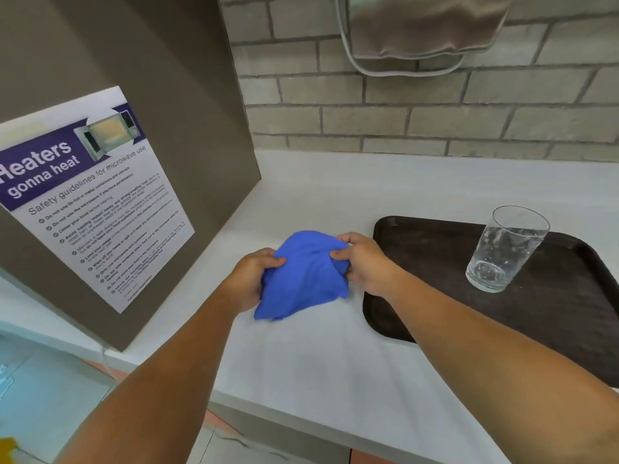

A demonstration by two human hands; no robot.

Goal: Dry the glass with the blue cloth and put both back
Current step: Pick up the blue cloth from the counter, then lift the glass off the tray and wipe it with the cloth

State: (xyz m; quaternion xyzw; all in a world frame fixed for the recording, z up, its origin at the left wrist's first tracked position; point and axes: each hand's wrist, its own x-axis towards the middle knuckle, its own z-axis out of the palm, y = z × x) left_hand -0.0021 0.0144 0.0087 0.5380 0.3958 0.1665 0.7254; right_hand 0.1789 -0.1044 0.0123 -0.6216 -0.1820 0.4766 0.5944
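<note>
The blue cloth (303, 277) is bunched up just above the white counter, left of the tray. My left hand (249, 279) grips its left edge and my right hand (363, 262) pinches its right edge. A clear drinking glass (505, 249) with water droplets inside stands upright on the dark brown tray (435, 249), well to the right of both hands and untouched.
The white counter (335, 370) ends in a front edge below my arms. A grey panel with a microwave safety poster (90, 202) walls off the left side. A brick wall runs along the back, with a metal fixture (418, 31) mounted high on it.
</note>
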